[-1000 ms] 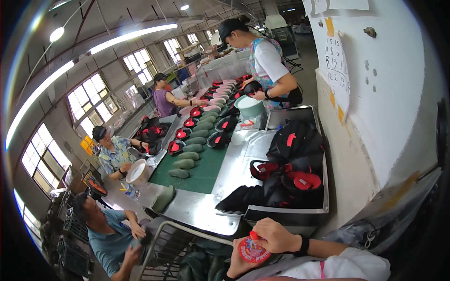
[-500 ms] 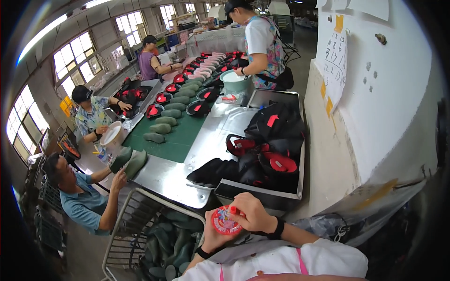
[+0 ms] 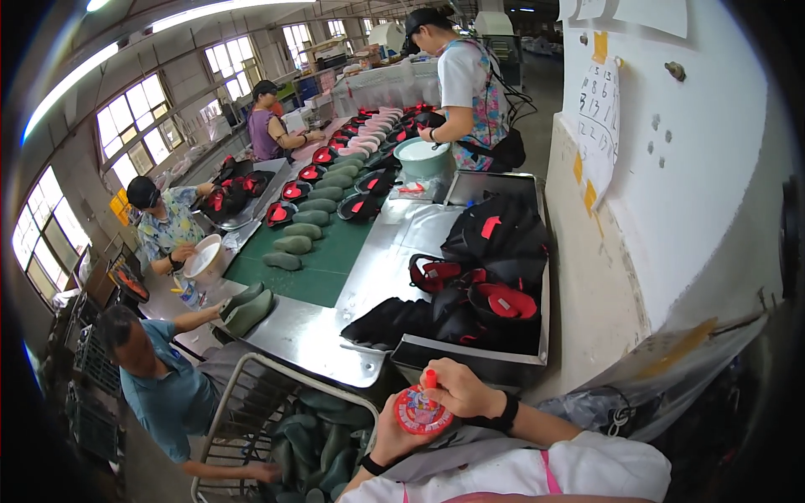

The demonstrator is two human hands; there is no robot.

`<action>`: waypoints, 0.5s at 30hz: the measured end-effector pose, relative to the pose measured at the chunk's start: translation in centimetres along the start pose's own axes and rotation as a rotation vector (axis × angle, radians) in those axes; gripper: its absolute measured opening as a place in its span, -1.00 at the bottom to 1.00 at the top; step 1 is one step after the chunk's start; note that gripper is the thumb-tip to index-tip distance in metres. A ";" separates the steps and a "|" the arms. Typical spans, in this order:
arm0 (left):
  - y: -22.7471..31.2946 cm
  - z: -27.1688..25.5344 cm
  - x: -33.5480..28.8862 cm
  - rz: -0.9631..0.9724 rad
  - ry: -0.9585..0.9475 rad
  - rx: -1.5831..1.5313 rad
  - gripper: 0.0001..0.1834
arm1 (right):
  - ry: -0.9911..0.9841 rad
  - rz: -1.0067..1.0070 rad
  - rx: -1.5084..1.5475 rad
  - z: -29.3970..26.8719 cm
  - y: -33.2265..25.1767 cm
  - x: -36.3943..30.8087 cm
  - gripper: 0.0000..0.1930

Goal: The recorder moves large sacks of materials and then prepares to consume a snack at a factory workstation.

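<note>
A round red container [image 3: 422, 411] with a colourful printed face sits between my hands, close to my body. My left hand [image 3: 392, 434] is wrapped round its left side and underside. On the right, the curled fingers of my right hand [image 3: 465, 390] close on a short red peg [image 3: 431, 378] at the container's upper edge. Whether the peg is part of the container, I cannot tell. Just beyond my hands stands a metal tray [image 3: 470, 362] heaped with black shoe uppers [image 3: 495, 239] with red linings.
Green shoe lasts [image 3: 323, 448] fill a wire cart [image 3: 251, 359] at my left. More lasts and uppers line a green conveyor belt [image 3: 323, 272]. A person [image 3: 172, 377] in blue leans by the cart; several others work along the line. A white wall [image 3: 671, 168] stands right.
The person in blue has set a pair of lasts on the table's corner and lowered one hand into the cart. My hands keep the same hold; the view has shifted slightly.
</note>
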State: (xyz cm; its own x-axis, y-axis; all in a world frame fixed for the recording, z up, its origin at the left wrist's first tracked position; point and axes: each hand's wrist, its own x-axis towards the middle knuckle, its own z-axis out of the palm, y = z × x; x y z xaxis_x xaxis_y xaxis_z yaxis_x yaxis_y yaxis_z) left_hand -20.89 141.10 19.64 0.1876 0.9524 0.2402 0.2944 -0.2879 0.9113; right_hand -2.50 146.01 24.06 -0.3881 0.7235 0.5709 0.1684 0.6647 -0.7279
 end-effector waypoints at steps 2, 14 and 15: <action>0.5 0.0 0.2 -0.025 0.004 0.010 -0.15 | -0.021 -0.006 0.018 -0.2 0.1 0.3 -0.82; 1.8 -0.5 0.0 0.029 -0.017 -0.041 -0.13 | 0.083 0.021 0.126 1.2 -0.1 -0.5 -0.74; 2.2 -0.7 0.0 0.012 -0.027 -0.039 -0.12 | 0.084 0.007 0.133 1.2 -0.2 -0.4 -0.74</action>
State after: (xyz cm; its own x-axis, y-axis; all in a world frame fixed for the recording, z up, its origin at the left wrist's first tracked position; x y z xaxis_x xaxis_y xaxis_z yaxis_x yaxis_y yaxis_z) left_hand -20.87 140.54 21.87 0.2167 0.9456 0.2428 0.2553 -0.2949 0.9208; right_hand -3.43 145.34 23.57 -0.3095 0.7449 0.5911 0.0470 0.6328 -0.7729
